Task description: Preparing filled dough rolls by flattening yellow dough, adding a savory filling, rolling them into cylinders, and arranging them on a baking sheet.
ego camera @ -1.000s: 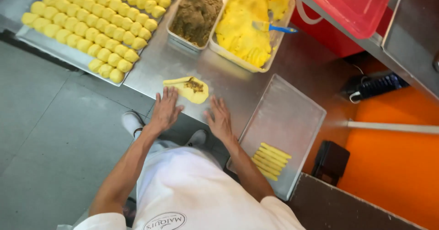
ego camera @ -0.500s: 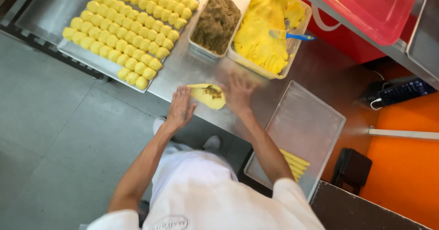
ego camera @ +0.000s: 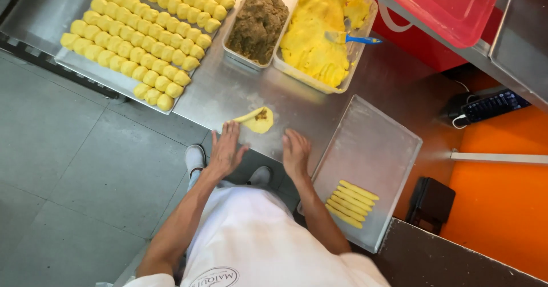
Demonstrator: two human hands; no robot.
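A flat piece of yellow dough (ego camera: 257,120) with brown filling on it lies on the steel table (ego camera: 228,90), partly folded over. My left hand (ego camera: 226,148) is spread flat at the table's near edge, its fingertips touching the dough's near side. My right hand (ego camera: 296,152) rests open on the table edge a little to the right of the dough, apart from it. Neither hand holds anything.
A metal tray (ego camera: 85,73) with rows of several yellow dough pieces (ego camera: 149,36) sits at left. Behind are a tub of brown filling (ego camera: 258,23) and a tub of yellow dough (ego camera: 319,33) with a blue-handled scraper (ego camera: 349,37). A tray (ego camera: 377,150) at right holds several yellow sticks (ego camera: 350,202).
The view has shifted. My right hand has drawn back from the dough to the table edge, and the dough's near side is now folded over the filling.
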